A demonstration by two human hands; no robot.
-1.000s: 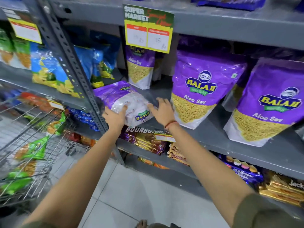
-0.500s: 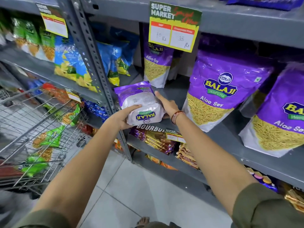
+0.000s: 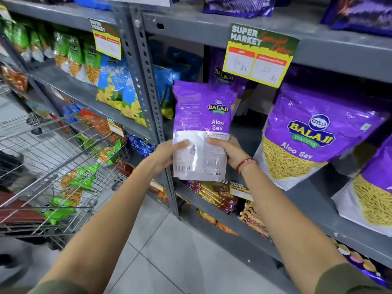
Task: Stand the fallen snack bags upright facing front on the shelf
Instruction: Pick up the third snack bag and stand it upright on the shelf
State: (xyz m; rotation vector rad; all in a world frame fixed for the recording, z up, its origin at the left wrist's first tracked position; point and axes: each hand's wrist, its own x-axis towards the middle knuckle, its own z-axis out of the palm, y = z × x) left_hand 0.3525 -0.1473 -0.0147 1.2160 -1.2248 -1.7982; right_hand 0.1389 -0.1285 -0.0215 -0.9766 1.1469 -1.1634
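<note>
A purple and white Aloo Sev snack bag [image 3: 201,115] is held upright in front of the grey shelf [image 3: 314,200], its printed back side turned toward me. My left hand [image 3: 167,154] grips its lower left edge and my right hand [image 3: 229,151] grips its lower right edge. The bag's bottom hangs at about the shelf's front lip. Behind it stands another small purple bag [image 3: 222,75], mostly hidden. To the right, a large Aloo Sev bag [image 3: 314,136] stands upright facing front, and a second large bag [image 3: 373,187] stands at the frame's right edge.
A grey slotted upright post [image 3: 146,85] rises just left of the held bag. Blue and green snack bags [image 3: 114,85] fill the left bay. A wire shopping cart [image 3: 63,166] holding green packets stands at left. Biscuit packs [image 3: 218,196] lie below. A price sign [image 3: 261,54] hangs above.
The bag lay flat on the shelf a second ago. Both hands took hold of it, lifted it off the shelf and turned it upright. The view has also shifted left and upward.
</note>
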